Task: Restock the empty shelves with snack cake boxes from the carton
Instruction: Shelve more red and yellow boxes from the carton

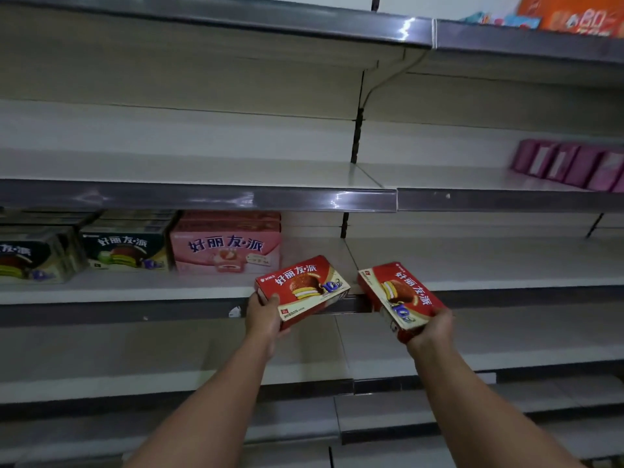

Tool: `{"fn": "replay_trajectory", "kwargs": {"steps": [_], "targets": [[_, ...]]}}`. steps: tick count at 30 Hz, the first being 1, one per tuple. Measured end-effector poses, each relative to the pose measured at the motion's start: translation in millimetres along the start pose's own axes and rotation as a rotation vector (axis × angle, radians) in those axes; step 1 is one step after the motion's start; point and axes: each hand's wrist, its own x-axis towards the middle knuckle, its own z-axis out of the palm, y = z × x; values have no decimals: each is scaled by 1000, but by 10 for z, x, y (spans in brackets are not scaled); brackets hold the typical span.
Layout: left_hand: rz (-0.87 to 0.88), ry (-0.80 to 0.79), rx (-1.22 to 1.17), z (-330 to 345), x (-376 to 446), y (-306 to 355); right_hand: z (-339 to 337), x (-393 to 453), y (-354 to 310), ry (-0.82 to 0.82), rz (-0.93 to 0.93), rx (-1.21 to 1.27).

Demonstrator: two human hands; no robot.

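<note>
Each of my hands holds one red snack cake box in front of the middle shelf (472,265). My left hand (263,315) grips the lower left corner of the left red box (304,287), which is tilted with its far end over the shelf's front edge. My right hand (430,329) grips the bottom end of the right red box (400,295), turned almost on end and just in front of the shelf edge. The carton is out of view.
On the same shelf to the left stand a pink box stack (226,244), a dark green box stack (126,244) and another dark stack (30,255). Pink packs (570,165) sit on the upper shelf at right. An orange box (574,13) tops the highest shelf. Lower shelves (169,346) run below.
</note>
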Motion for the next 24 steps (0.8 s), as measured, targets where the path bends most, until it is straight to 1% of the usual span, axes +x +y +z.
{"fn": "replay_trajectory", "kwargs": {"steps": [6,8,9,10,11,12,13,14,15,16,17,18,19,20,21,22,24], "targets": [[1,30,-12,176,243,39,197,329,-85,26,-6,41],[2,34,-13,229,373,75,266,442,-145,67,13,-7],[5,35,-10,266,432,91,298,502,-187,96,23,-75],[9,33,3,300,481,100,326,545,-230,143,19,-158],[13,29,26,336,524,109,343,580,-271,230,2,-273],[18,25,48,375,567,115,343,605,-300,358,-52,-427],[30,15,76,417,597,126,356,610,-320,494,-166,-651],[51,5,113,459,629,139,389,598,-316,591,-330,-884],[83,4,156,496,655,153,449,567,-295,612,-519,-1071],[119,9,184,525,674,172,538,518,-263,543,-705,-1195],[158,13,210,560,696,183,639,511,-195,400,-840,-1285],[204,21,240,590,717,195,756,481,-120,224,-900,-1356],[248,32,296,616,727,203,847,494,-21,64,-895,-1425],[293,49,364,637,740,210,943,494,66,-54,-842,-1489],[342,69,441,648,759,212,1015,507,144,-125,-769,-1526],[388,89,521,653,788,212,1077,542,212,-154,-676,-1535],[449,152,716,644,819,214,1143,613,282,-142,-513,-1516]]}}
